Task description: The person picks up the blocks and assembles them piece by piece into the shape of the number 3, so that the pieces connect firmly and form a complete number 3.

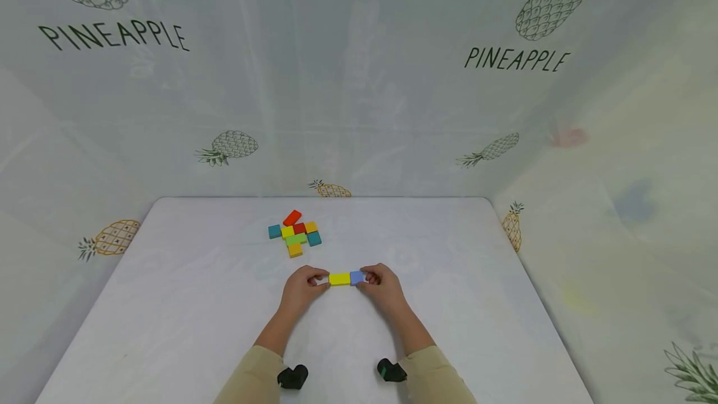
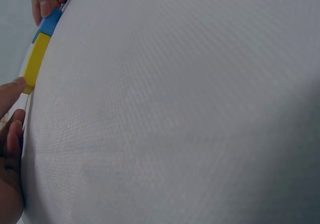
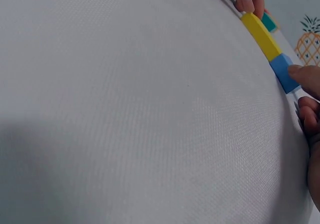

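Note:
A yellow block (image 1: pixel 339 279) and a blue block (image 1: pixel 356 277) lie end to end on the white table, forming a short row. At the row's left end, my left hand (image 1: pixel 303 288) pinches the yellow block between thumb and forefinger. My right hand (image 1: pixel 384 288) pinches the blue block from the right, its other fingers curled under. Both wrist views show the two blocks meeting at their ends; there the yellow block (image 3: pixel 261 35) looks longer than the blue one (image 3: pixel 284 73). In the left wrist view, the left thumb (image 2: pixel 19 82) presses on the yellow block's near end.
Beyond my left hand lies a loose cluster of coloured blocks: a red one (image 1: pixel 292 217), a teal one (image 1: pixel 274 231), a green one (image 1: pixel 296 239), an orange one (image 1: pixel 295 250) and several others. A pineapple-printed cloth (image 1: pixel 359 80) hangs behind the white table (image 1: pixel 185 304).

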`<state>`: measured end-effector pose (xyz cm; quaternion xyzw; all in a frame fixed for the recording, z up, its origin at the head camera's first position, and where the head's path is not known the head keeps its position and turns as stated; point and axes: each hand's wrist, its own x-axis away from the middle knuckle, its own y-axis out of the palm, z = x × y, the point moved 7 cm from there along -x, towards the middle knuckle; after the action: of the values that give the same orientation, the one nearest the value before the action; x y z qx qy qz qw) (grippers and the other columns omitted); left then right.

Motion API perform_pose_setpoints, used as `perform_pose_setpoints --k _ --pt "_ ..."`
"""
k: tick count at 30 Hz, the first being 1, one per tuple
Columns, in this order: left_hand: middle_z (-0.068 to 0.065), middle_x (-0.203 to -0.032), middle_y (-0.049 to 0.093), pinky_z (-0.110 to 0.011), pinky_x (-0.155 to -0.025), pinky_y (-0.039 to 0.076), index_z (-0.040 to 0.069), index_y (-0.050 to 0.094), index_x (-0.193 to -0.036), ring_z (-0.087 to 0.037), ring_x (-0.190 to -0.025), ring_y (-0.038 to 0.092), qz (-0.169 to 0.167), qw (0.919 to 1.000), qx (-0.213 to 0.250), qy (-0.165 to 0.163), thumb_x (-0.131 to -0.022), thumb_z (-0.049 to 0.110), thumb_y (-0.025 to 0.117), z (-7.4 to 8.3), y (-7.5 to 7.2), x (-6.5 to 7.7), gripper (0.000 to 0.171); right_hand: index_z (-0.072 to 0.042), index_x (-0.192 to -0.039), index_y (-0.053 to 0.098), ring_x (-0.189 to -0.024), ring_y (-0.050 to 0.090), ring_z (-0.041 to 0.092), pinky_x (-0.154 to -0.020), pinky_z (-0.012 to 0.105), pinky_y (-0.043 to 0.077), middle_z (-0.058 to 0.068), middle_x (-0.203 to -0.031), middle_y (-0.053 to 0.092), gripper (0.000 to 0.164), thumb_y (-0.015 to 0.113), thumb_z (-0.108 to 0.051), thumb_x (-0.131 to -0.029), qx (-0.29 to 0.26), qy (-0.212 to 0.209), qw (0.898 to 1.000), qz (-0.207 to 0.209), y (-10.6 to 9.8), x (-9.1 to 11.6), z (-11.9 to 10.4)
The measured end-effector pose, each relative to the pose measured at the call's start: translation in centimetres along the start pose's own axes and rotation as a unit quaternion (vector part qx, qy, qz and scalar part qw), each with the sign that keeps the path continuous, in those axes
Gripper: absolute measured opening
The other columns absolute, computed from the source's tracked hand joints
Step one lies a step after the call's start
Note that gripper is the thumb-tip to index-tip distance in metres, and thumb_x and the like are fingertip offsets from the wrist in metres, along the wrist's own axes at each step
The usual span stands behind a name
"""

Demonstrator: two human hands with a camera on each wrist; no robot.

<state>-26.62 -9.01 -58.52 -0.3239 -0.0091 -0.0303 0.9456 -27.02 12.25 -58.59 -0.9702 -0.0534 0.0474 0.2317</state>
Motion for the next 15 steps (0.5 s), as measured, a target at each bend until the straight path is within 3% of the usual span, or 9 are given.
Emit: perform_pose_setpoints --k 15 --pt "0.003 -0.090 0.060 -0.029 -0.069 0.046 0.014 0.075 -0.105 -0.016 -0.077 0.050 -0.002 1.0000 -0.002 0.002 -0.082 0.018 0.079 -0.05 0.02 -0.06 0.024 -0.001 -0.109 0.070 -0.074 0.048 0.014 -0.066 0.023 0.044 0.002 -0.086 0.056 0.031 0.079 -0.006 -0.080 -0.012 -0.002 1.000 -0.002 0.11 -0.16 0.51"
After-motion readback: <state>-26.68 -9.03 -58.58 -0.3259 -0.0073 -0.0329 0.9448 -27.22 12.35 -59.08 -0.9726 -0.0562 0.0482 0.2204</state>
